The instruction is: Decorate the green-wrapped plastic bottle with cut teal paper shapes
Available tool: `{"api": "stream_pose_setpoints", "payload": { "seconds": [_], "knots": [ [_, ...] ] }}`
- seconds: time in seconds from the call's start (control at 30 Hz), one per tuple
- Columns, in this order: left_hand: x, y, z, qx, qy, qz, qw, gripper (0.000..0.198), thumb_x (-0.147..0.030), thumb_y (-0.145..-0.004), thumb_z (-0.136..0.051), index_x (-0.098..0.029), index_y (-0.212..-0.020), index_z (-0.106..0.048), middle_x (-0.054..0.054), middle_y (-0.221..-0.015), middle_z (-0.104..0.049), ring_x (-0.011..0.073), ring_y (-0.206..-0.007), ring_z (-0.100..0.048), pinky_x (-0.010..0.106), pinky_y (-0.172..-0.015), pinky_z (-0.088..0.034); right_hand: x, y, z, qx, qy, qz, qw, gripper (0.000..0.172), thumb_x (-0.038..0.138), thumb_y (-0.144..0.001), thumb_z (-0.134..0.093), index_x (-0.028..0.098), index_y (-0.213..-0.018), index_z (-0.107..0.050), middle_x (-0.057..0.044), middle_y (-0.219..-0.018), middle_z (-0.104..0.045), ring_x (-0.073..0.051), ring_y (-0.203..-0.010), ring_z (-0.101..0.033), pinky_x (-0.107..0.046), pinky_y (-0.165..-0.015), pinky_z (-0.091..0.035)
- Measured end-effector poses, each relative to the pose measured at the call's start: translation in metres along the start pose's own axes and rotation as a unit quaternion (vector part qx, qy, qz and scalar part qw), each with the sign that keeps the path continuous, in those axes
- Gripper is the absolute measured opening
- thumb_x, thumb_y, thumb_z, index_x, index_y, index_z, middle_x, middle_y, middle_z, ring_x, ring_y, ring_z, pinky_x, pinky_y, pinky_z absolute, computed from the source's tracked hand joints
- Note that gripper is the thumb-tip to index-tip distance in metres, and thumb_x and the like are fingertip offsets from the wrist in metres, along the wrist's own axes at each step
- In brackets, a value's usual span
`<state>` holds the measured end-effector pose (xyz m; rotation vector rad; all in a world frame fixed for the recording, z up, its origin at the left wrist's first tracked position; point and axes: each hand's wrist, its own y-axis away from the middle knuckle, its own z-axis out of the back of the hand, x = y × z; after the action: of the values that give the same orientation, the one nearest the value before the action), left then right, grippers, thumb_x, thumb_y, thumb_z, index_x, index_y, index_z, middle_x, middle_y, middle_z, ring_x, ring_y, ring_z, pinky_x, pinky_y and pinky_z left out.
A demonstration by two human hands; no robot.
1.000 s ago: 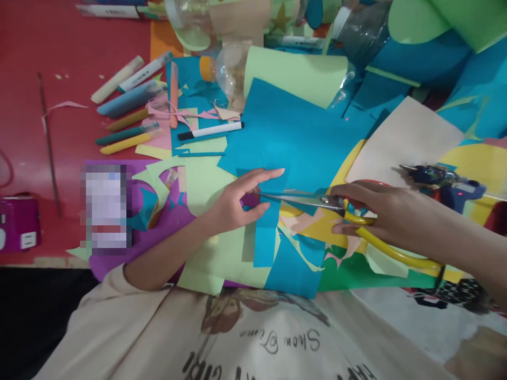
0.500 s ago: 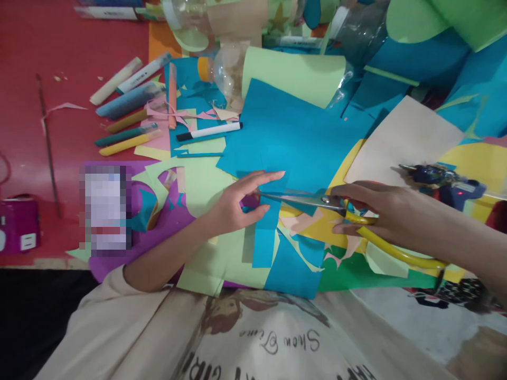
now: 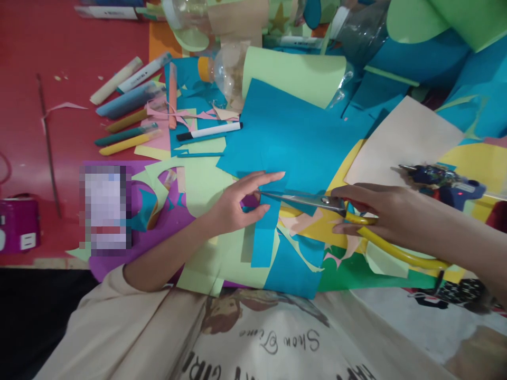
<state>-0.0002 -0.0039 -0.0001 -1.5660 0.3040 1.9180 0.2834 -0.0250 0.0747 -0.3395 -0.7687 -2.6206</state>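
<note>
1. step in hand: cutting. the scissors (image 3: 301, 199) sit in the blue sheet (image 3: 301, 137) at its near edge, tips pointing toward the left hand (image 3: 233, 208). the blades look almost closed.
2. the blue sheet lies flat on the paper pile at the middle of the bench (image 3: 59, 42). a blue strip (image 3: 263, 237) hangs from it toward the person, just beside the blade tips.
3. left hand: pinches the blue sheet at the cut, with the index finger stretched out flat on top and the thumb curled under the edge. the forearm comes in low from the person's side, and the wrist rests on light green paper (image 3: 206, 184).
4. right hand (image 3: 372, 211): closed around the yellow handles of the scissors. its fingers are through the loops, knuckles up, and the arm reaches in from the right, low over the pile.
5. judgement: the cut is partway across. another snip calls for opening the blades, sliding them on toward the left hand, and keeping the pinch tight and the fingers out of the blade line.
6. nearby are a glue gun (image 3: 443, 179) just beyond the right hand, a marker (image 3: 209, 131) beyond the left hand, more pens (image 3: 127, 126) far left and a clear bottle (image 3: 229, 68) at the back.
</note>
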Motion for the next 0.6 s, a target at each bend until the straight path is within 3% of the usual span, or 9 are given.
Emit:
{"api": "stream_pose_setpoints", "payload": {
  "seconds": [0.2, 0.6],
  "knots": [
    [0.0013, -0.0001, 0.0003, 0.001, -0.001, 0.002, 1.0, 0.052, -0.023, -0.089, -0.059, -0.033, -0.139, -0.05, 0.005, -0.123, -0.06, 0.0067, -0.065, -0.049, 0.019, -0.06, -0.051, -0.0047, 0.0066, -0.0057, -0.052, 0.026, 0.032, 0.998, 0.08, 0.079, -0.086, -0.019, 0.023, -0.113, -0.069, -0.013, -0.077, -0.072, -0.023, -0.056, -0.066, -0.033, -0.05, -0.048],
    [-0.0007, -0.0005, 0.0007, -0.002, -0.013, 0.022, 1.0, 0.051, -0.024, -0.088, -0.06, -0.029, -0.138, -0.052, 0.007, -0.127, -0.06, 0.0059, -0.064, -0.053, 0.02, -0.061, -0.051, -0.0032, 0.0061, -0.0053, -0.11, 0.076, 0.086, 0.987, 0.079, 0.073, -0.091, -0.019, 0.019, -0.107, -0.074, -0.007, -0.059, -0.066, -0.017, -0.046, -0.058, -0.028, -0.045, -0.042]
  ]
}}
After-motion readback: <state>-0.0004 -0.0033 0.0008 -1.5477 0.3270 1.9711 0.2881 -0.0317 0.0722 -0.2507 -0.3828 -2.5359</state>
